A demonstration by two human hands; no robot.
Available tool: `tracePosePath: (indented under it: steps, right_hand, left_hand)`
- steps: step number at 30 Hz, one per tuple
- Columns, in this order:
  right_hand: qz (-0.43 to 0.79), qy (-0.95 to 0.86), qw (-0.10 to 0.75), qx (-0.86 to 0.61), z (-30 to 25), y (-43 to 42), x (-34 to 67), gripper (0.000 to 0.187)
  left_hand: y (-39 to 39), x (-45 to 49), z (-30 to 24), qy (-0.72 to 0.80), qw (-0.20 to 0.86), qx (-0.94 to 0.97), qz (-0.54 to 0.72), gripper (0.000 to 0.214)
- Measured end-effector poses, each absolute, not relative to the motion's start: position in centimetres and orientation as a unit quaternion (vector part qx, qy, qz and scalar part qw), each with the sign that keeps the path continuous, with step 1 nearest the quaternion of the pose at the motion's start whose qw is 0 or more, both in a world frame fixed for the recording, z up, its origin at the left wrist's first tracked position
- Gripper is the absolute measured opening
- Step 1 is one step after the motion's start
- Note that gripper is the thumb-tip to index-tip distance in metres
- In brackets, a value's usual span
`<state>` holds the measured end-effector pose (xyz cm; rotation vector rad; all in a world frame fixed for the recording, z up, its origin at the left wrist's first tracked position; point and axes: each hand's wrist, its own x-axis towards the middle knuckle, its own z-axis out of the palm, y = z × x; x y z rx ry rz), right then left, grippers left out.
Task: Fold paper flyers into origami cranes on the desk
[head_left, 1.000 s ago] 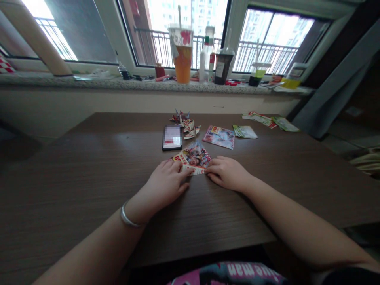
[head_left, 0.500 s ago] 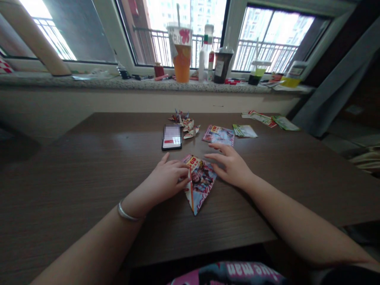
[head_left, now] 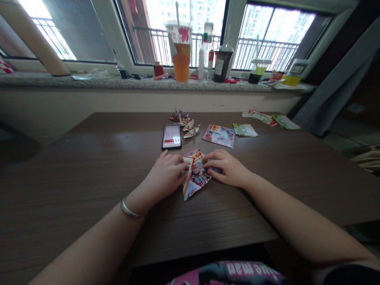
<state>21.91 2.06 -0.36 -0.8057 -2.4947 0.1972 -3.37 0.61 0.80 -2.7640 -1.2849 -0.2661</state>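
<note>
A printed sheet of folded paper [head_left: 197, 177] lies on the table before me, its pointed end toward me and slightly left. Its left edge is folded over in a narrow flap with an orange stripe. My left hand [head_left: 168, 168] grips the flap side, with fingers curled on the paper and a silver bangle at the wrist. From the other side, my right hand [head_left: 227, 168] has bent fingers closed on the right edge. Both hands cover parts of the sheet. Beyond them lie several folded paper cranes [head_left: 190, 127] and a flat printed sheet [head_left: 219, 135].
A phone [head_left: 171, 137] lies beyond my left hand on the brown table [head_left: 89, 170]. Green-and-white papers [head_left: 245, 130] and more leaflets [head_left: 285, 122] are at the back right. On the windowsill [head_left: 97, 82] stand an orange drink cup [head_left: 181, 59], a dark drink cup [head_left: 222, 65] and bottles.
The folded paper has turned, its near point swinging left and away from me. My right hand has come down onto its right edge, and the left fingers have shifted along the flap.
</note>
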Motion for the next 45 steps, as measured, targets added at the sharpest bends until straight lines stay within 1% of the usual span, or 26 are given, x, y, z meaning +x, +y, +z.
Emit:
tracePosePath:
  steps: [4,9,12,16,25,28,35,41,45]
  right_hand:
    - [0.068,-0.928,0.229,-0.286,-0.4,2.1,21.9,0.026]
    - [0.063,-0.938,0.185,-0.285,-0.3,2.2,22.0,0.034]
    - [0.048,-0.945,0.160,-0.282,-0.2,2.3,22.3,0.038]
    - [0.041,-0.949,0.150,-0.276,-0.1,2.4,22.6,0.032]
    - [0.032,-0.956,0.166,-0.239,-0.1,2.2,22.3,0.019]
    - [0.021,-0.958,0.157,-0.240,0.0,2.0,22.2,0.017]
    - [-0.021,-0.959,0.116,-0.257,0.2,1.7,22.0,0.020]
    - [-0.012,-0.953,0.102,-0.285,0.3,1.3,21.9,0.021]
    - [-0.017,-0.949,0.093,-0.302,0.5,1.0,21.9,0.022]
  left_hand:
    - [0.4,-3.4,0.6,-0.414,0.051,-0.907,-0.062,0.038]
    - [0.7,-3.8,-0.4,-0.411,0.022,-0.911,-0.028,0.059]
    - [1.0,-4.1,-1.1,-0.409,0.017,-0.912,-0.020,0.064]
    - [1.3,-4.4,-1.6,-0.396,0.015,-0.917,-0.039,0.060]
    - [1.4,-3.9,-0.6,-0.373,-0.031,-0.924,-0.074,0.042]
    - [1.4,-3.8,-0.5,-0.362,-0.048,-0.927,-0.084,0.040]
    - [1.1,-3.7,0.0,-0.350,-0.038,-0.932,-0.088,0.047]
    - [1.3,-3.6,0.3,-0.335,-0.038,-0.937,-0.087,0.033]
    - [1.3,-3.7,0.2,-0.328,-0.043,-0.939,-0.100,0.027]
